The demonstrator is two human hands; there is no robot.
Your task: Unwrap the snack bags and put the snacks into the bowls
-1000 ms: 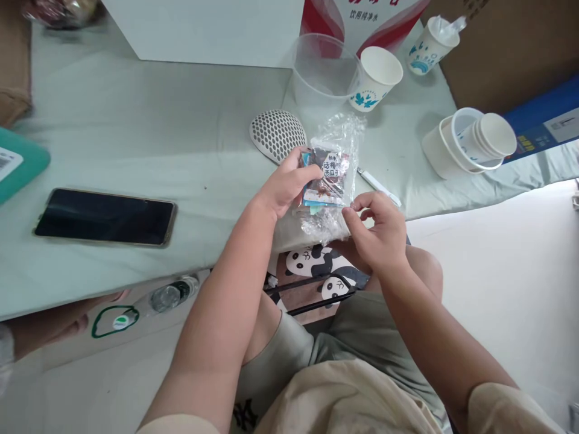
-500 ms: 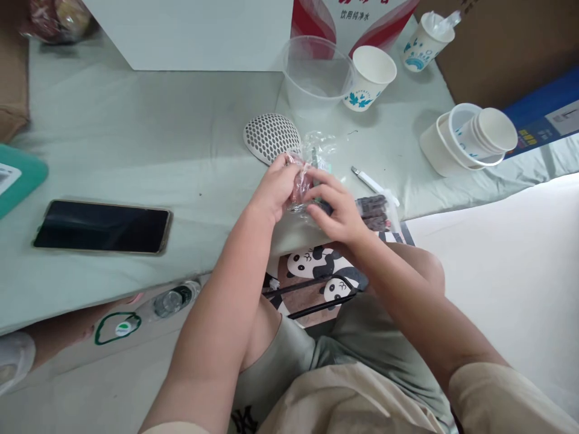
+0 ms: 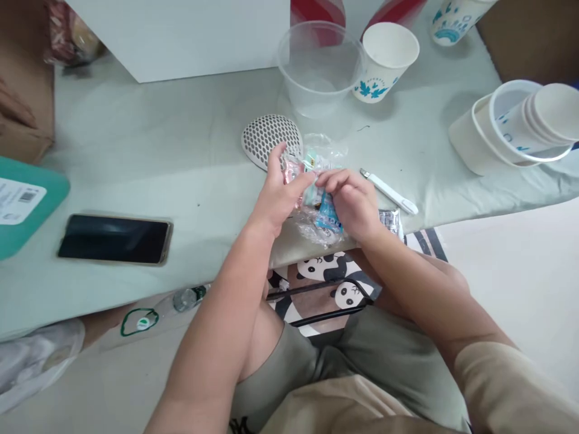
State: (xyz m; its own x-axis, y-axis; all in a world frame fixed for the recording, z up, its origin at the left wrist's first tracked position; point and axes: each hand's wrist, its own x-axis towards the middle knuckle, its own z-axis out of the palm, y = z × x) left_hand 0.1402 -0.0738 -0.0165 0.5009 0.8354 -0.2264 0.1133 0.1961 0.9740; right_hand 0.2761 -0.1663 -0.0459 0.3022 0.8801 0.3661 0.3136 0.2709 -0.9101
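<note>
L hand point(image 3: 281, 194) & R hand point(image 3: 355, 202) at small pkts point(image 3: 329, 214), phone point(image 3: 114, 239) on tbl point(image 3: 190, 126).

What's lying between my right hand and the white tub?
In the head view, a slim white tool lies on the pale cloth, between your right hand and the white tub.

1. You have soft, fairly even, cool light; the floor point(image 3: 525, 259) at 3 to 4 o'clock is brightest, nearly washed out.
2. Your shadows are faint and soft-edged on the tablecloth point(image 3: 190, 144), below the white carton point(image 3: 181, 36) at 11 o'clock.
3. You get small glints on the clear plastic wrapper point(image 3: 316, 232) near centre and a dull sheen on the smartphone point(image 3: 113, 240) at 9.
4. Your lens stretches the stacked paper cups point(image 3: 554, 114) towards 3.
5. You see blur on the red-and-yellow package point(image 3: 72, 36) at 10.
</note>
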